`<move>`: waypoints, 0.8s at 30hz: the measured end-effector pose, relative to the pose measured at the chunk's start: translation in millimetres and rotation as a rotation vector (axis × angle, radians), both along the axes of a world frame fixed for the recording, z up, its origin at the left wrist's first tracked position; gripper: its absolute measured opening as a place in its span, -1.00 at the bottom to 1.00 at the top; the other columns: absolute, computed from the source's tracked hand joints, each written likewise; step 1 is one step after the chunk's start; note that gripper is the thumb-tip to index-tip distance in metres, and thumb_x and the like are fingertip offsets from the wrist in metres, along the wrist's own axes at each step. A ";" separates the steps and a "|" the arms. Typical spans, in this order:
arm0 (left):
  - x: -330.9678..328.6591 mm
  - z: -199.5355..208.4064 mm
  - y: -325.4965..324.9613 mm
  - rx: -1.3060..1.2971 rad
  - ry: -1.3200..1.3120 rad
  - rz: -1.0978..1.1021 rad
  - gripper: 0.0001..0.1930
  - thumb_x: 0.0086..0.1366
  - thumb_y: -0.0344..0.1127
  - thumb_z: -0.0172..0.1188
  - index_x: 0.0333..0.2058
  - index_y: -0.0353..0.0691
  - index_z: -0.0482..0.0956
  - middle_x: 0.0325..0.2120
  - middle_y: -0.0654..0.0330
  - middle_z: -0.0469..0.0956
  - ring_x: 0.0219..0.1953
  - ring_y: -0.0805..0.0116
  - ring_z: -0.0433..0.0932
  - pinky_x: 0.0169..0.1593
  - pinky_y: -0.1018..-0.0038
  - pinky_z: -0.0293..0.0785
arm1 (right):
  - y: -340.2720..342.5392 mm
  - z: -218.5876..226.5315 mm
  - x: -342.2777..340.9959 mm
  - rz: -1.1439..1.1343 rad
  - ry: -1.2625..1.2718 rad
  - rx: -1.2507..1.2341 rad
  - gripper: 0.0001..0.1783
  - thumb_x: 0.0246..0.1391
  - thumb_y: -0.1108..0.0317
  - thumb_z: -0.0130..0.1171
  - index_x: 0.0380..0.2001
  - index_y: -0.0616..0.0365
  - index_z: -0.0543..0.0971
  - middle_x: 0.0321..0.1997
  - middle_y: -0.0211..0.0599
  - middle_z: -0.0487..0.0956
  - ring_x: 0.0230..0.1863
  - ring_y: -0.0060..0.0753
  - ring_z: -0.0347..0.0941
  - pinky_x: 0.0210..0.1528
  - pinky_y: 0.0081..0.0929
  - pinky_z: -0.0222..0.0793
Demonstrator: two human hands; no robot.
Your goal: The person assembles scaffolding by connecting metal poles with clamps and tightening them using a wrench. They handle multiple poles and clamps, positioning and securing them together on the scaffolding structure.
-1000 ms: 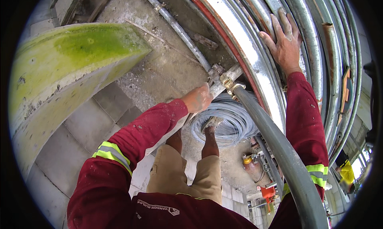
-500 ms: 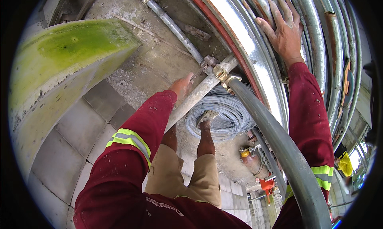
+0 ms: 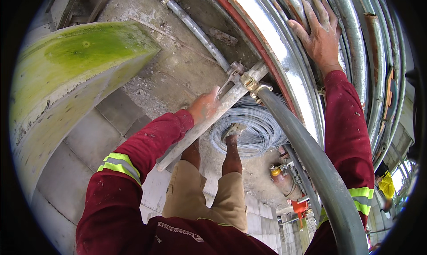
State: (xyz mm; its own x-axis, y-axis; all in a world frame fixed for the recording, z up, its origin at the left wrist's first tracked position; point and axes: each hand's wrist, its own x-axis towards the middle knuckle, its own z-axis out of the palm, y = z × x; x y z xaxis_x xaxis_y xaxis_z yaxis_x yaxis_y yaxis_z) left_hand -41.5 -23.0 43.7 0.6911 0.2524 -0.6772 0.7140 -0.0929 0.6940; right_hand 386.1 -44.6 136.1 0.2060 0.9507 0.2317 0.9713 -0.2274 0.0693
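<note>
My left hand (image 3: 203, 106) is closed around a metal wrench (image 3: 226, 82), most of its handle hidden in the fist. The tool's far end meets a scaffold clamp (image 3: 236, 70) where several tubes cross. Just below the fist runs a whitish scaffold tube (image 3: 222, 105). A second, brassy clamp (image 3: 250, 83) joins this tube to a grey tube (image 3: 307, 152) that curves toward me. At the upper right, my right hand (image 3: 321, 35) lies with fingers spread on a stack of steel pipes (image 3: 353, 46), gripping nothing that I can see.
A coil of grey wire (image 3: 253, 135) lies on the ground beyond my foot. Left stands a concrete block with green staining (image 3: 84, 55). A red-edged metal length (image 3: 253, 37) runs beside the pipes. At the lower right are a gas cylinder (image 3: 281, 179) and a person in yellow (image 3: 387, 184).
My left forearm has swung outward to the left, and the wrench has turned at the clamp. The right hand stays on the pipes. The view has shifted slightly.
</note>
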 end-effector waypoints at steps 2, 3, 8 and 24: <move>-8.8 -24.9 -2.5 0.042 0.132 -0.056 -0.64 0.45 -0.34 0.08 0.16 -0.28 0.34 -0.21 -0.33 0.60 -0.11 -0.36 0.62 -0.05 -0.07 0.47 | 0.0 -1.2 -1.9 -0.008 -0.019 -0.028 -0.15 0.26 -0.47 0.08 0.47 -0.31 0.38 0.62 -0.31 0.21 0.60 0.07 0.06 0.50 0.26 0.20; -9.5 -38.1 -1.2 0.076 0.103 -0.064 -0.65 0.46 -0.33 0.07 0.15 -0.29 0.34 -0.23 -0.33 0.60 -0.13 -0.36 0.62 -0.06 -0.06 0.48 | 7.2 0.4 1.1 -0.008 -0.040 -0.024 -0.15 0.26 -0.47 0.08 0.47 -0.32 0.38 0.62 -0.31 0.21 0.60 0.06 0.06 0.50 0.26 0.21; -2.0 -18.6 -1.3 0.043 0.053 -0.048 -0.72 0.48 -0.32 0.06 0.07 -0.29 0.39 -0.27 -0.32 0.59 -0.14 -0.36 0.62 -0.12 -0.06 0.48 | 3.0 6.7 -1.0 -0.023 -0.015 -0.006 -0.22 0.28 -0.36 0.16 0.42 -0.24 0.43 0.60 -0.32 0.25 0.58 0.04 0.09 0.44 0.22 0.26; -1.6 -40.0 3.4 -0.005 0.195 -0.198 -0.52 0.49 -0.22 0.10 0.23 -0.38 0.26 -0.11 -0.40 0.60 -0.03 -0.42 0.59 0.03 -0.09 0.49 | 2.7 3.4 0.1 -0.001 -0.035 -0.017 -0.17 0.27 -0.42 0.13 0.45 -0.26 0.41 0.61 -0.27 0.23 0.58 0.10 0.08 0.49 0.21 0.25</move>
